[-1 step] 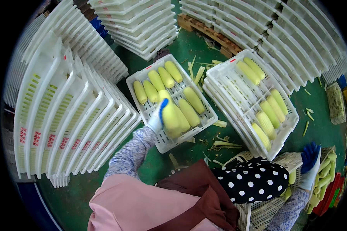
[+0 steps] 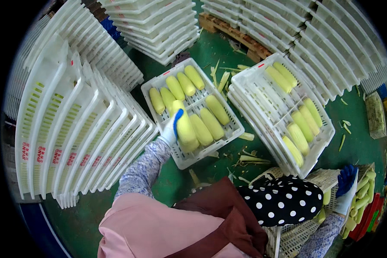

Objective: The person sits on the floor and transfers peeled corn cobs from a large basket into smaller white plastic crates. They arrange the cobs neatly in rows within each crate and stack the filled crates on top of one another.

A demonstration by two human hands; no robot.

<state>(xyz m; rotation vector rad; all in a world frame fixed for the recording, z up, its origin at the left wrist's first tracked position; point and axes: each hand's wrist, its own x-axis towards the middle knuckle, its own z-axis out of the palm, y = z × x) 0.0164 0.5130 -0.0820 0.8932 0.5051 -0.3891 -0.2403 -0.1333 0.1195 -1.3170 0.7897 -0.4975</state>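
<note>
My left hand [image 2: 173,126], in a white and blue glove, grips a pale yellow-green corn cob [image 2: 184,129] over the middle white crate [image 2: 160,78], which holds several similar cobs in its two sections. At the lower right, my right hand [image 2: 346,185], in a matching glove, has its fingers extended beside a basket of smaller green cobs [image 2: 362,193], with nothing visible in them. A second divided crate [image 2: 259,104] lies right of the middle one on other crates, with several cobs in it.
Tall stacks of white crates [image 2: 51,129] stand left, behind and at upper right [image 2: 331,47]. A wooden pallet [image 2: 228,32] is at the back. Husk scraps [image 2: 250,159] litter the green floor [image 2: 344,155]. An empty-handled red bin [image 2: 370,217] sits at far right.
My left hand has shifted slightly left with the cob. My right hand has moved a little down and to the right.
</note>
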